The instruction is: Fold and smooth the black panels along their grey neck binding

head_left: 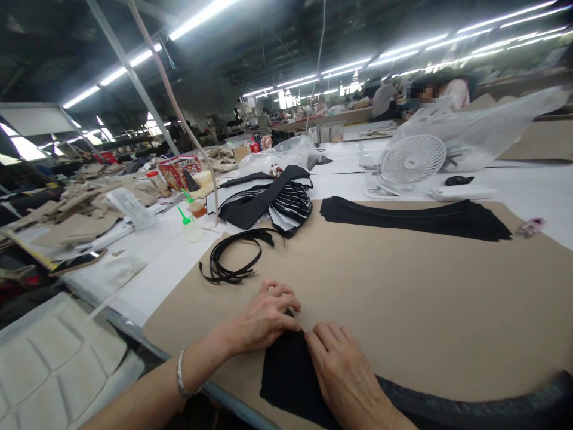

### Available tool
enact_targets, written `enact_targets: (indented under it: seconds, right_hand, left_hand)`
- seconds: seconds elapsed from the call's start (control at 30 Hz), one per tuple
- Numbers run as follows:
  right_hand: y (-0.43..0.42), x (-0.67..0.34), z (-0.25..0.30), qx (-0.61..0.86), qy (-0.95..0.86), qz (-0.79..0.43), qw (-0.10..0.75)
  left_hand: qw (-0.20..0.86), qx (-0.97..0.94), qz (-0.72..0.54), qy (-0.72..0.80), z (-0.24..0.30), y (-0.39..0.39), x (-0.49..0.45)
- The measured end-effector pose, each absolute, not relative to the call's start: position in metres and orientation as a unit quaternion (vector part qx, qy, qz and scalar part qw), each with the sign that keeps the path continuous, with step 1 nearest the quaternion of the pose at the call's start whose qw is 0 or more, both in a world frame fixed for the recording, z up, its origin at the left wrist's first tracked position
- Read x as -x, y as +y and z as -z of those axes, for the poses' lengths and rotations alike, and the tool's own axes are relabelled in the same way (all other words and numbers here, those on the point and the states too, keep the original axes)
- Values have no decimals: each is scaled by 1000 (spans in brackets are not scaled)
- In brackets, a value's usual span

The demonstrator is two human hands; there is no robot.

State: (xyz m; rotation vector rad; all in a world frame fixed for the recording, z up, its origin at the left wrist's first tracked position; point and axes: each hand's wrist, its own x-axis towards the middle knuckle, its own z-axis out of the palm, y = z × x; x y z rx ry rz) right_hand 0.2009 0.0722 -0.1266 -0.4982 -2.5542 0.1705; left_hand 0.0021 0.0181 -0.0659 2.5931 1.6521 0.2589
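A flat black piece of fabric or leather [289, 376] lies on the brown board [403, 310] at the near edge of the table. At its far edge, my left hand [271, 316] pinches a corner between bent fingers. Close beside it, my right hand [344, 373] presses and grips the same edge with its fingertips. The fingertips of the two hands nearly meet. Part of the piece is hidden under my right hand. A long curved black strip [465, 403] runs off to the right behind my right wrist.
Coiled black straps [233, 257] and a bundle of black pieces [268, 200] lie beyond my left hand. A stack of long black pieces [412, 215] sits at the board's far side. Behind it stands a white fan [412, 161]. Green-capped bottles [190, 227] stand to the left.
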Motion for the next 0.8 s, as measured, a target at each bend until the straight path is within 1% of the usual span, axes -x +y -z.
enact_targets:
  seconds: [0.17, 0.27, 0.47, 0.57, 0.67, 0.8]
  right_hand:
    - [69, -205, 125, 144, -950, 32, 276]
    - [67, -207, 120, 119, -955, 59, 267]
    - [71, -203, 112, 143, -958, 4, 247]
    - [72, -200, 117, 146, -959, 7, 243]
    - [72, -201, 122, 138, -963, 6, 231]
    - [72, -201, 119, 165, -959, -57, 226]
  left_hand:
    - [-23, -858, -45, 512, 68, 6, 3]
    - [-29, -857, -33, 514, 71, -2, 4]
    - [-45, -822, -75, 562, 80, -12, 2]
    - [-59, -805, -112, 579, 87, -15, -1]
    - [-49, -780, -162, 602, 91, -18, -4]
    - [-30, -764, -177, 619, 90, -23, -5]
